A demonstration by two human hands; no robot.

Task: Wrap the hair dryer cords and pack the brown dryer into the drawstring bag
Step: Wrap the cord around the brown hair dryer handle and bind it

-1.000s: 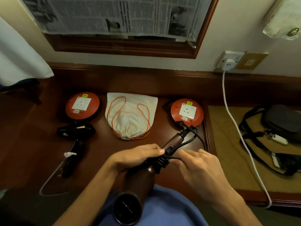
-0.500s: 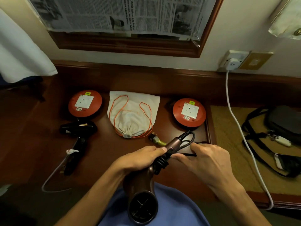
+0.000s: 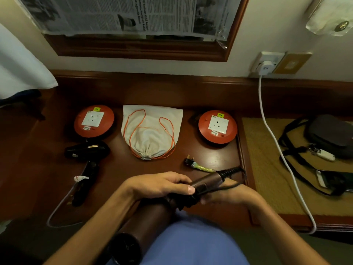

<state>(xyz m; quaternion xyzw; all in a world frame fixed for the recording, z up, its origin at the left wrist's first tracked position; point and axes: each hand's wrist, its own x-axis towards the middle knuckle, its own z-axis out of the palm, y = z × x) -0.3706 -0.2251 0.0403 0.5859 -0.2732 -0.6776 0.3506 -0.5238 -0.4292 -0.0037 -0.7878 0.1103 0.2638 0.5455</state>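
We now clench our left hand round the brown dryer while our right hand, slid lower under its handle, pinches the cord, uncovering the plug at frame center.

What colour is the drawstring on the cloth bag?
Orange, looped over the off-white drawstring bag; clearest in the head view.
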